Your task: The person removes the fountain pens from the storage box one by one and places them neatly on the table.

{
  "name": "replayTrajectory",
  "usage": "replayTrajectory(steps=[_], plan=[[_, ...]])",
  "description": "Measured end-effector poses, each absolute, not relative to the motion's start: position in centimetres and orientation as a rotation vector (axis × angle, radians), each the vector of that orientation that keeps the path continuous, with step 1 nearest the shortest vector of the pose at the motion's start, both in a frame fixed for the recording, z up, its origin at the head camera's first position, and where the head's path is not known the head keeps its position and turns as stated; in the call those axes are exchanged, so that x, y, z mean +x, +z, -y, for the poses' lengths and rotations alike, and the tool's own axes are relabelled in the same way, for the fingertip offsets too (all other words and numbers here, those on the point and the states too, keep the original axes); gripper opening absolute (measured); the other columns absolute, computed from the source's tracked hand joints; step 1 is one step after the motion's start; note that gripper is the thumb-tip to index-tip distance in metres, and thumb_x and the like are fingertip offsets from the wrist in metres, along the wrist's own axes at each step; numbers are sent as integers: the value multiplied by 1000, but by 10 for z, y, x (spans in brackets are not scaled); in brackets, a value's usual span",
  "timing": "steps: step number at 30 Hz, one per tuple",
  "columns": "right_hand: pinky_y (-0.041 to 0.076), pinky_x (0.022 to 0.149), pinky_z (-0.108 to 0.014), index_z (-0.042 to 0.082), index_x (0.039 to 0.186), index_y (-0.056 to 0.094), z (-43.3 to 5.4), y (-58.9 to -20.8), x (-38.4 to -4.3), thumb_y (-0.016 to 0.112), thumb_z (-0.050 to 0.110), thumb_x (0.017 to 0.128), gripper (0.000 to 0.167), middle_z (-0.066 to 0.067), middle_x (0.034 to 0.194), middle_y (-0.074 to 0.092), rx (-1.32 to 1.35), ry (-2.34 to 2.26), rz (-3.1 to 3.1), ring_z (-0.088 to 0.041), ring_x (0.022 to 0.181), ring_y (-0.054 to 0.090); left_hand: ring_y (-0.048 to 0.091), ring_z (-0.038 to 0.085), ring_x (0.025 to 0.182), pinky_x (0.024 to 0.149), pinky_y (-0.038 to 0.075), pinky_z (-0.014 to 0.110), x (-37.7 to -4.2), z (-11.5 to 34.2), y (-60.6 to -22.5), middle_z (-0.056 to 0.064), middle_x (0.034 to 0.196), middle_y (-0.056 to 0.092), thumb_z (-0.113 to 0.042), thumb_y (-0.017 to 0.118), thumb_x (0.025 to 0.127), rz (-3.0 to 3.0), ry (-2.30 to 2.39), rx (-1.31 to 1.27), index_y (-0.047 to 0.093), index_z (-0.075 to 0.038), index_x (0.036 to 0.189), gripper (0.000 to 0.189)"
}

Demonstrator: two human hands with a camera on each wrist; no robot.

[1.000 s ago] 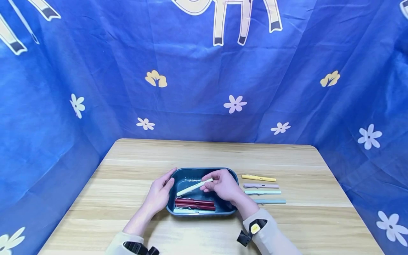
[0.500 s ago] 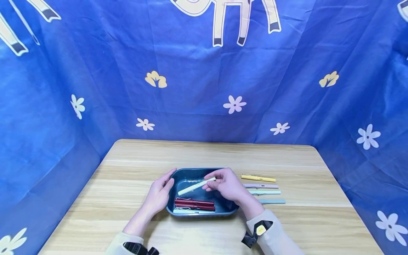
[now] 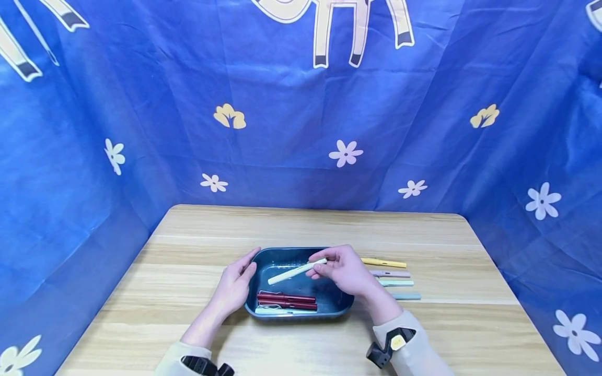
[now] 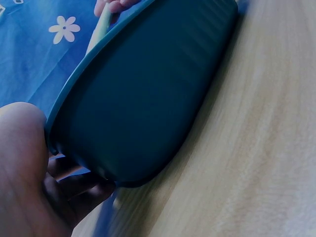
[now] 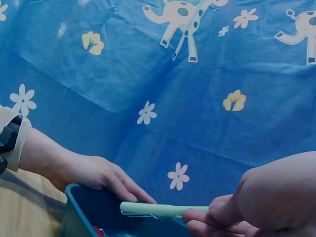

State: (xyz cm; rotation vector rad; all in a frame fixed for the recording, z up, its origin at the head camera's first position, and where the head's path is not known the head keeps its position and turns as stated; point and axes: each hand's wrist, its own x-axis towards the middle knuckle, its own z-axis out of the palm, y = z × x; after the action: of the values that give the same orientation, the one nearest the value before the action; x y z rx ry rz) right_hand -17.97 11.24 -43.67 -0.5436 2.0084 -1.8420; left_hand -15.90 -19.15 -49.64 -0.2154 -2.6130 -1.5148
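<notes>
one pale green pen (image 3: 291, 273), lower centre, end pinched by right hand (image 3: 347, 272); likely light, stiff, slick; best held mid-barrel. left hand (image 3: 233, 286) grips tray (image 4: 133, 103).

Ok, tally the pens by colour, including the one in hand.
Dark red pens: 2, in the box
Pale mint or whitish pens: 3 (one in the right hand, one in the box, one on the table)
Yellow pen: 1
Lilac pen: 1
Grey-blue pen: 1
Total: 8
</notes>
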Motion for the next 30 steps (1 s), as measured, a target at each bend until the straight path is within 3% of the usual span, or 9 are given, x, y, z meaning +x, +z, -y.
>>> replayTrajectory(steps=[7,14,24,30], plan=[[62,93,-35,-16,128,65,-125,-433,-178,64,-4,103,27,-19,99,79,-511,-1869,-2008,-42,100,75,40,38,148,124,29,54,-160,192,-496,20,159,46,-10,45,114,2615,-1525,-214,48,-2,157,45],[63,91,-34,-15,128,66,-135,-429,-175,67,-2,102,29,-18,99,79,-463,-1893,-2018,-48,104,73,40,38,149,125,29,55,-159,191,-497,20,159,47,-11,45,114,2616,-1531,-208,49,-3,158,45],[64,88,-34,-15,122,67,-150,-424,-173,71,-6,98,26,-24,100,77,-439,-1999,-1957,-24,93,78,40,37,149,125,29,54,-159,190,-496,20,160,46,-11,45,114,2621,-1530,-200,49,-3,158,45],[64,88,-35,-18,121,65,-161,-424,-170,73,-4,97,29,-24,100,77,-447,-2038,-1943,-22,92,78,40,37,149,125,29,54,-159,191,-497,19,160,46,-11,45,114,2623,-1524,-200,49,-3,157,45]])
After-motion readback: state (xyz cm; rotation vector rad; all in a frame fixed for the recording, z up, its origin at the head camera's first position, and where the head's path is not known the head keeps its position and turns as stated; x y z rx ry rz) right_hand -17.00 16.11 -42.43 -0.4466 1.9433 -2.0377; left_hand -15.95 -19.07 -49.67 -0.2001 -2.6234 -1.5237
